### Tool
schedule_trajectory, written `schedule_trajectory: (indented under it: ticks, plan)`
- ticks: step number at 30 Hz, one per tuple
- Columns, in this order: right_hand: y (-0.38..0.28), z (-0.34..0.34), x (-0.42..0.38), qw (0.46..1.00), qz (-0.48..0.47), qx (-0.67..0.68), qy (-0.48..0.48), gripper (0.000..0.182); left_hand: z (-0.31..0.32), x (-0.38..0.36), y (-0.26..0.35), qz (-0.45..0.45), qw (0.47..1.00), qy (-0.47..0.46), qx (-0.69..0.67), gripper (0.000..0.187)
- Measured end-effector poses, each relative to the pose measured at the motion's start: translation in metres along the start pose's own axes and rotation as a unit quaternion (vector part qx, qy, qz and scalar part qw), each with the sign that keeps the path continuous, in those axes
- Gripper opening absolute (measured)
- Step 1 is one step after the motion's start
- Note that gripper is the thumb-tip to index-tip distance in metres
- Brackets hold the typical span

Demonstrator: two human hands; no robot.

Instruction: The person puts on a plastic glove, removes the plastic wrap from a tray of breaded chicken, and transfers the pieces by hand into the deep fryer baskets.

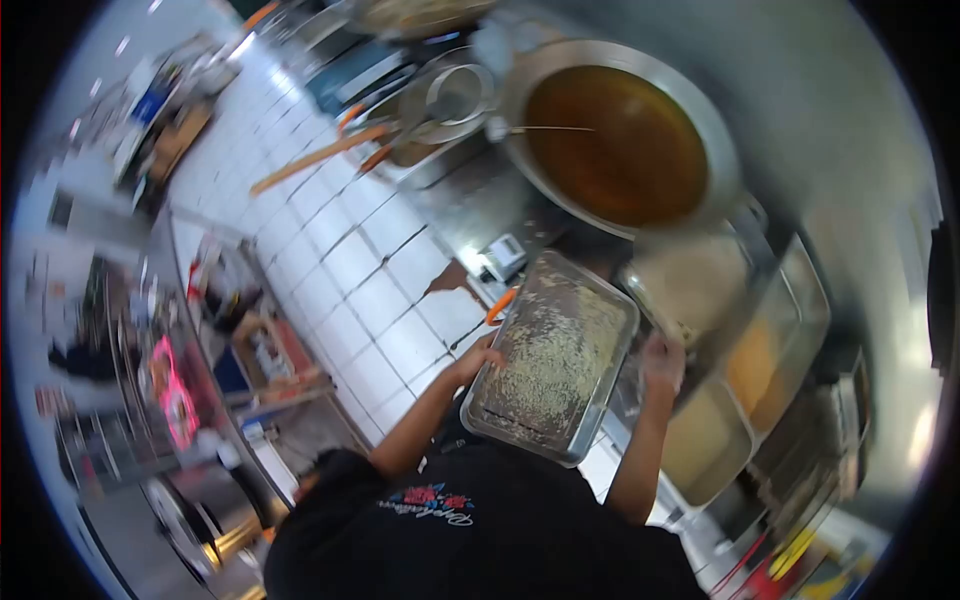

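At frame centre, the left hand [478, 360] clasps the left edge of a tray [555, 360], long axis steep, leaning right; the right hand [662, 362] is near its right edge, grip unclear.

Floor [345, 262]: white tiles, dark joints; one irregular brown patch [453, 281].
Wall [835, 130]: smooth grey surface, right side, softly reflective.
Bench [165, 150]: upper left, loaded with blurred items, cardboard-brown and blue among them.
Table [325, 425]: lower left, metal-edged, at the floor's margin.
Rack [95, 440]: far left, barred; a pink-rimmed item [177, 400] beside it.
Light: whitish, with glare on the upper-left tiles.
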State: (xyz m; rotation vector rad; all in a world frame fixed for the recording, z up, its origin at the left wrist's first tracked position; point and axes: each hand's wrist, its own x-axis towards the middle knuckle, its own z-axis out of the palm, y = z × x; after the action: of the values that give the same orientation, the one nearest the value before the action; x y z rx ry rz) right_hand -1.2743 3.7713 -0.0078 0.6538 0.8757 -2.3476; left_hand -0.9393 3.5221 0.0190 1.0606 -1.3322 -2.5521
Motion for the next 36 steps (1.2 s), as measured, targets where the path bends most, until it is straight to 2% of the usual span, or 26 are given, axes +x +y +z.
schedule_trajectory:
  ticks: [1,3,5,6,7,9,11,12,13,15,16,19,21,24,26,28,29,30,31,32,34,35,36]
  plan:
    - [-0.012,0.011,-0.024,0.998,0.022,-0.05,0.012,0.015,-0.007,0.004,-0.001,-0.003,0.999,-0.027,0.017,0.069]
    - [-0.018,0.02,-0.058,0.997,0.008,-0.072,-0.036,0.017,-0.021,-0.001,0.014,0.001,0.997,-0.068,0.035,0.07]
    - [-0.031,0.003,-0.074,0.992,0.011,-0.119,-0.028,0.02,-0.008,-0.02,0.044,0.01,0.995,-0.065,0.073,0.069]
    - [-0.042,-0.015,-0.072,0.992,0.019,-0.121,-0.035,0.02,-0.006,-0.02,0.038,0.015,0.996,-0.055,0.073,0.069]
    - [-0.051,-0.036,-0.067,0.989,0.039,-0.14,-0.017,0.021,-0.006,-0.022,0.035,-0.003,0.997,-0.034,0.068,0.069]
    - [-0.062,-0.038,-0.072,0.985,0.054,-0.166,-0.004,0.021,-0.01,-0.046,0.061,-0.017,0.998,0.016,0.061,0.073]
    - [-0.055,-0.039,-0.077,0.969,0.108,-0.219,-0.043,0.018,-0.033,-0.071,0.071,0.009,1.0,-0.004,-0.029,0.073]
    - [-0.044,-0.043,-0.074,0.972,0.085,-0.217,-0.003,0.016,-0.043,-0.087,0.072,0.008,0.998,0.049,-0.024,0.073]
    - [-0.038,-0.049,-0.07,0.973,0.083,-0.214,-0.007,0.016,-0.053,-0.103,0.074,0.006,0.995,0.102,-0.017,0.072]
    - [-0.025,-0.057,-0.064,0.971,0.093,-0.218,-0.008,0.014,-0.065,-0.129,0.072,0.084,0.979,0.168,-0.074,0.048]
    - [-0.024,-0.055,-0.068,0.974,0.087,-0.21,-0.011,0.014,-0.073,-0.137,0.074,0.088,0.981,0.162,-0.067,0.048]
    - [-0.015,-0.031,-0.1,0.975,0.083,-0.199,-0.05,0.014,-0.1,-0.147,0.08,0.199,0.946,0.255,-0.005,0.04]
    - [-0.011,-0.031,-0.107,0.981,0.081,-0.173,-0.027,0.014,-0.122,-0.135,0.09,0.113,0.934,0.29,-0.177,0.032]
    - [-0.004,-0.053,-0.095,0.985,0.096,-0.144,0.011,0.015,-0.116,-0.109,0.146,0.15,0.921,0.329,-0.147,0.037]
    - [-0.004,-0.054,-0.099,0.985,0.094,-0.146,0.025,0.014,-0.114,-0.085,0.189,0.212,0.901,0.367,-0.091,0.042]
    - [-0.003,-0.053,-0.1,0.984,0.09,-0.145,0.04,0.014,-0.105,-0.063,0.238,0.217,0.918,0.295,-0.153,0.04]
    - [-0.003,-0.055,-0.099,0.985,0.086,-0.148,0.036,0.013,-0.112,-0.045,0.26,0.216,0.921,0.287,-0.151,0.04]
    - [-0.003,-0.057,-0.099,0.985,0.082,-0.151,0.031,0.013,-0.121,-0.026,0.28,0.241,0.931,0.23,-0.148,0.035]
    - [-0.004,-0.059,-0.102,0.985,0.077,-0.149,0.031,0.013,-0.129,-0.012,0.288,0.266,0.937,0.173,-0.144,0.03]
    - [-0.003,-0.063,-0.105,0.986,0.053,-0.155,0.028,0.013,-0.146,0.002,0.284,0.268,0.938,0.169,-0.142,0.03]
    - [0.0,-0.059,-0.109,0.987,0.033,-0.155,0.016,0.014,-0.186,0.025,0.282,0.293,0.92,0.196,-0.17,0.02]
    - [-0.002,-0.054,-0.118,0.981,0.033,-0.189,0.031,0.015,-0.174,0.013,0.279,0.279,0.91,0.249,-0.181,0.016]
    - [0.0,-0.052,-0.125,0.973,0.034,-0.222,0.051,0.017,-0.146,-0.014,0.269,0.349,0.874,0.308,-0.136,0.017]
